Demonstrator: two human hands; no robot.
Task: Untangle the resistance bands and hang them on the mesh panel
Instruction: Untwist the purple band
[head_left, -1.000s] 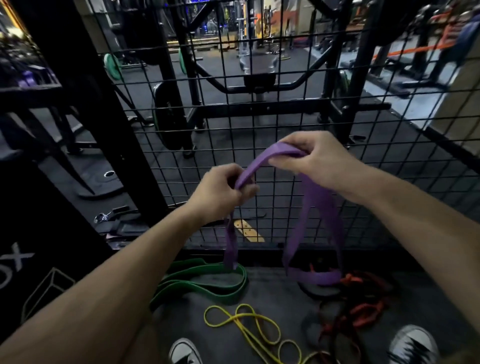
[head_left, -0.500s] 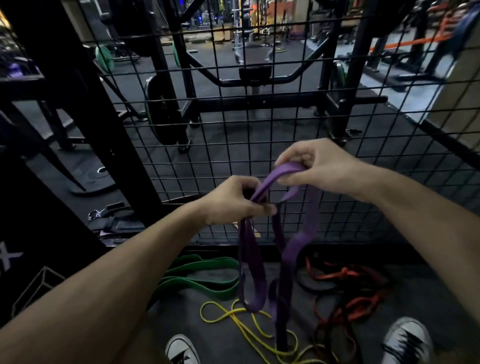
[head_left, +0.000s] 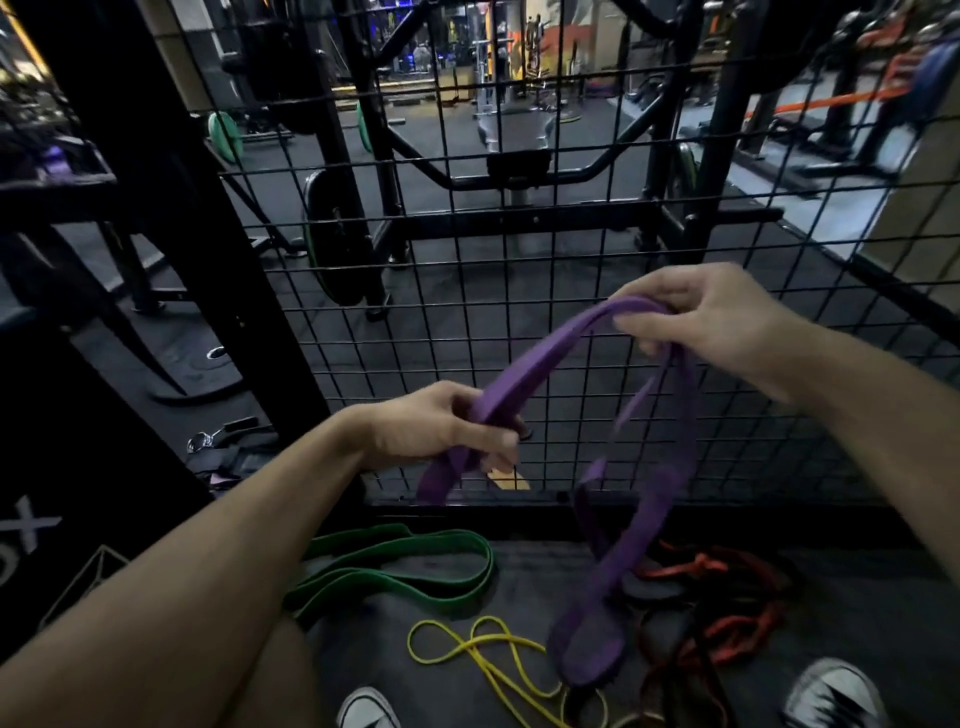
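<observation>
A purple resistance band (head_left: 540, 364) stretches between my two hands in front of the black mesh panel (head_left: 519, 249). My left hand (head_left: 441, 431) grips its lower end, and a short loop sticks out below the fist. My right hand (head_left: 711, 317) pinches the band higher up to the right. From there a long twisted loop hangs down to the floor. On the floor lie a green band (head_left: 395, 566), a thin yellow band (head_left: 488, 660) and a tangle of red and black bands (head_left: 711, 618).
A thick black post (head_left: 171, 249) stands left of the mesh. Behind the mesh are a rack with weight plates (head_left: 332, 244) and a bench. My two shoes (head_left: 831, 696) show at the bottom edge, close to the bands.
My hands have moved apart, the right one up and to the right, pulling the purple band taut between them. The hanging loop has swung to the right.
</observation>
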